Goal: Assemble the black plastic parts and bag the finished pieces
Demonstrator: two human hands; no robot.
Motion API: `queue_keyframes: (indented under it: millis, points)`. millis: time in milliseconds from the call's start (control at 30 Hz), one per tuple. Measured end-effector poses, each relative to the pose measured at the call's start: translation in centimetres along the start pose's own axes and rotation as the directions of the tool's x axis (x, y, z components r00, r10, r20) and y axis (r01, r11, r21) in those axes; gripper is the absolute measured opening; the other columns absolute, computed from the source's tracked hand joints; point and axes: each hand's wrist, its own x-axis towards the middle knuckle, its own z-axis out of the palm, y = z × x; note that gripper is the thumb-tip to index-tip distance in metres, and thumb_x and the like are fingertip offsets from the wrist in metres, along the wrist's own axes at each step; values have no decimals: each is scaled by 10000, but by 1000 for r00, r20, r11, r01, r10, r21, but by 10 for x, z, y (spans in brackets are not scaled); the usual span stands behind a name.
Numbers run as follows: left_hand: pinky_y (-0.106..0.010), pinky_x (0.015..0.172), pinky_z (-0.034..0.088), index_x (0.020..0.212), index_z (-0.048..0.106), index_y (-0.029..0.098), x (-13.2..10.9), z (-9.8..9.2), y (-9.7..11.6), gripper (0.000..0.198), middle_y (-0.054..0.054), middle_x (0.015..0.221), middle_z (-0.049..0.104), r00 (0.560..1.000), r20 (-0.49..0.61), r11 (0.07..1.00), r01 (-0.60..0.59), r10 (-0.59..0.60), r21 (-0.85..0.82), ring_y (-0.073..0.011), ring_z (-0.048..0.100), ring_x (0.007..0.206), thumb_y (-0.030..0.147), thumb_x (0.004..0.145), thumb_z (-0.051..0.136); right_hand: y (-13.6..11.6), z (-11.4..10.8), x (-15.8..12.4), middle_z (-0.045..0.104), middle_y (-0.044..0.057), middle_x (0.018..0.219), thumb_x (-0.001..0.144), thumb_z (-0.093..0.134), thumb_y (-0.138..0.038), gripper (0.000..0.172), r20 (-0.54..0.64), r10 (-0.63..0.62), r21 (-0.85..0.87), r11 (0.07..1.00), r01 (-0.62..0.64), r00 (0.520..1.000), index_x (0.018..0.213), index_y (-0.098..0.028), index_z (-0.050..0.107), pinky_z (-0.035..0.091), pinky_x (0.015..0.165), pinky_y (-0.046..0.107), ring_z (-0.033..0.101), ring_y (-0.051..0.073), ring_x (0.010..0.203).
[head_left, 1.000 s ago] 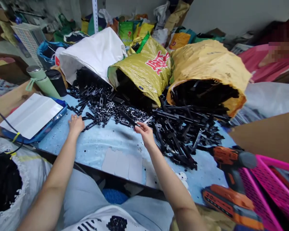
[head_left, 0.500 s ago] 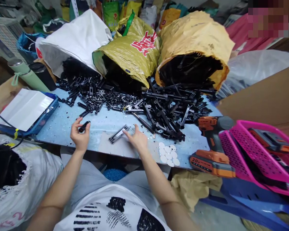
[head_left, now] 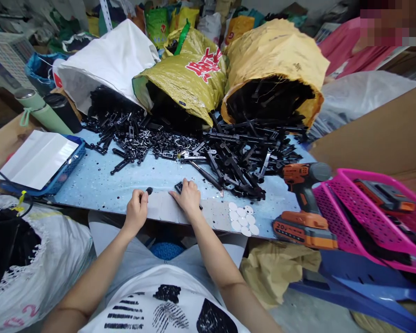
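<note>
Blue table point(head_left: 100, 180) is backed by open sacks point(head_left: 194, 76) | small black part point(head_left: 149, 190) is pinched in left hand point(head_left: 137, 210), mostly hidden | black bar point(head_left: 179, 187) is gripped under right hand point(head_left: 189, 198), over grey cardboard point(head_left: 159, 206) | hands are near, not touching | judged: bar is best steadied flat, both ends left uncovered

Got a small dark piece point(head_left: 149, 190) pinched in my left hand point(head_left: 137, 208), just its blunt end poking out toward my right hand point(head_left: 189, 199). That one's gripping a black part point(head_left: 179, 187), far end showing, middle covered; can't tell its full length, tbh.
</note>
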Motion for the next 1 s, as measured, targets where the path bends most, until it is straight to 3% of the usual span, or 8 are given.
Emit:
queue_keyframes:
  millis: [167,367,467,567,633,733,867,1000]
  points:
    - [-240,593,387,823,447,202,-15,10,2,220,25,669,498,987,130,983,113,-94,-147,-122,501,583,408,896,420,19,-3,-12,519,189,1221,827,560,-453,469,-34,-44,-23,999,44,998,1150,-114,542,389,860,402,466,312,1103]
    - [-221,550,377,815,469,191,-23,18,5,221,27,660,497,975,188,962,159,-117,-224,-105,485,550,402,881,457,36,-8,-17,649,65,973,867,492,-452,442,-16,-35,332,942,38,999,1222,-191,451,436,717,302,599,207,834]
    - [-208,527,376,834,482,186,-25,24,11,217,21,686,515,972,210,954,159,-106,-255,-94,490,545,400,873,481,27,-8,-27,626,88,1002,831,557,-430,383,-118,-32,204,977,56,993,1119,-183,510,439,722,310,578,233,903]
    - [-198,513,386,889,489,183,-27,29,14,209,4,758,543,971,219,945,160,-99,-286,-85,502,551,389,863,508,15,-3,-46,613,118,1008,839,566,-397,306,-26,-267,40,963,268,963,1042,-168,569,443,769,332,562,243,932]
    - [-196,510,401,973,496,180,-27,29,14,229,-13,824,561,973,208,936,165,-102,-312,-82,516,562,381,864,512,12,1,-60,593,134,1108,857,552,-381,366,50,-433,45,901,431,900,1155,-169,553,435,852,354,550,243,994]
    - [-193,505,418,1133,500,184,-28,27,11,318,-36,889,579,976,199,934,155,-93,-322,-83,533,576,371,876,502,18,2,-70,559,129,1212,894,495,-344,418,84,-527,139,847,513,846,1289,-208,500,406,939,384,526,244,1075]
    - [-203,509,443,1172,566,182,-30,26,16,349,-57,921,604,967,256,933,105,-15,-344,-68,511,526,374,893,479,24,-6,-64,629,88,1048,925,412,-389,435,49,-421,548,770,328,906,1328,-238,474,473,859,355,594,201,946]
    - [-211,470,440,1215,568,170,-31,32,26,400,-56,922,604,948,317,914,138,-11,-381,-52,480,462,392,893,489,20,-12,-57,630,14,757,944,322,-459,534,139,-348,916,401,13,927,1421,-221,333,516,585,266,590,128,592]
